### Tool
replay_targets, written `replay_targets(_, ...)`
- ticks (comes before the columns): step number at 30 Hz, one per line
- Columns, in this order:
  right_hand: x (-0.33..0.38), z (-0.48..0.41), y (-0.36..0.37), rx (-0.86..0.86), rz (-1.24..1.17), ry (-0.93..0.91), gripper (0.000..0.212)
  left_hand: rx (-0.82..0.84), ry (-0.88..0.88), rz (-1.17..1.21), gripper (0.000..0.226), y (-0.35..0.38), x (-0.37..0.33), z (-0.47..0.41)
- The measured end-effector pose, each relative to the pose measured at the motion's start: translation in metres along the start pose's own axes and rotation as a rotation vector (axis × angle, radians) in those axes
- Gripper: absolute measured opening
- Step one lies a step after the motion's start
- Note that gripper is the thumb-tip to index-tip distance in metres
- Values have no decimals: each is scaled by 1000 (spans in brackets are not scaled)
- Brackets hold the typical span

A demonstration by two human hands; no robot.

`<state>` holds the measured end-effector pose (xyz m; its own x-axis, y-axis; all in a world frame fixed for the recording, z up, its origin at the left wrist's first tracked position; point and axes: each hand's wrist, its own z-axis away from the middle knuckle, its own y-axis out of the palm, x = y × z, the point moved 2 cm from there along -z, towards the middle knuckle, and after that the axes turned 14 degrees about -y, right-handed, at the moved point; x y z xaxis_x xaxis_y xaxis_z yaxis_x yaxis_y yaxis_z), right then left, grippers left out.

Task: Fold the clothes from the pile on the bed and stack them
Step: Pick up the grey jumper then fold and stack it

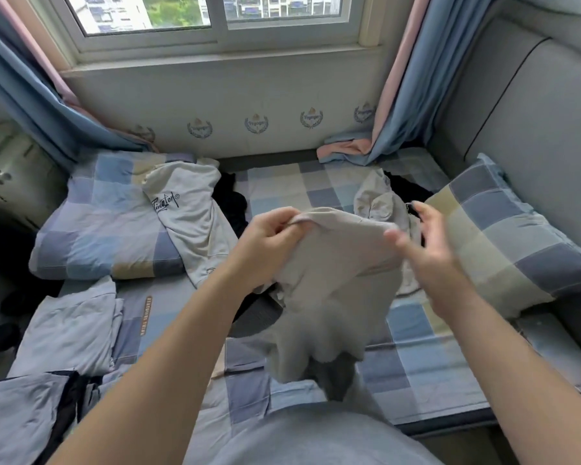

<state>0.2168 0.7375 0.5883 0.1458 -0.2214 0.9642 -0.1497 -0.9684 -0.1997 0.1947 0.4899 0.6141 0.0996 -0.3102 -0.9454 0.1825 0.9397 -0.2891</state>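
Seemingly open, the blurred right hand [426, 253] should join the left hand [269, 245] pinching the top edge of the limp, light beige cotton garment [332, 283].

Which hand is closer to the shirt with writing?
Left. The left hand, gripping the beige garment, is just right of the printed shirt; the right hand is farther right.

We hold a beige garment [332, 263] up over the checked bed [416, 364]; our left hand [269, 246] pinches its top edge; our right hand [430, 253], blurred, spreads its fingers at its right edge; left of the garment lie a printed white shirt [188, 223] and folded light-blue clothes [71, 330]; right of it, a checked pillow [503, 246].
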Motion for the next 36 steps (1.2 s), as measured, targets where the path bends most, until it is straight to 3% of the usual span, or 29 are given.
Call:
replay_targets(2, 18, 16, 37, 449, -56, -16, 67, 184, 77, -47, 34, 11, -21, 6)
replay_targets(4, 22, 22, 71, 667, -50, 31, 41, 193, 144, -104, 42, 10, -29, 3)
replay_targets(5, 24, 18, 81, 642, -26, 20, 24, 125, 167, -136, 43, 4, -25, -3)
replay_targets(6, 23, 13, 86, 572, -37, 12, 20, 38, 173, -162, 39, -5, -17, -7)
replay_targets(9, 15, 3, 86, 423, -218, 87, 22, -119, 24, -138, 13, -36, 21, -9)
replay_targets(15, 9, 3, 78, 246, -582, 212, 29, 44, -550, -242, 41, -35, 112, 21)
replay_targets(18, 14, 3, 74, 220, -604, 190, 30, 130, -780, -338, 27, -28, 145, 29)
replay_targets(20, 15, 1, 68, 199, -565, 175, 32, 127, -855, -205, 15, -25, 154, 33)
replay_targets(25, -3, -9, 45, 31, -422, 189, 29, -222, -726, 300, 22, -31, 125, 21)
replay_targets(28, -28, -10, 32, -90, -203, 243, 17, -252, -633, 581, 24, -35, 88, 11)
replay_targets(30, -39, -6, 29, -85, 8, 274, 22, -168, -579, 541, 24, -33, 66, 6)
replay_targets(32, -39, 3, 33, 1, 98, 239, 45, -107, -522, 402, 26, -26, 48, 2)
replay_targets(36, -13, 21, 65, 416, 131, -48, 74, 25, -361, 127, 26, -3, 26, 3)
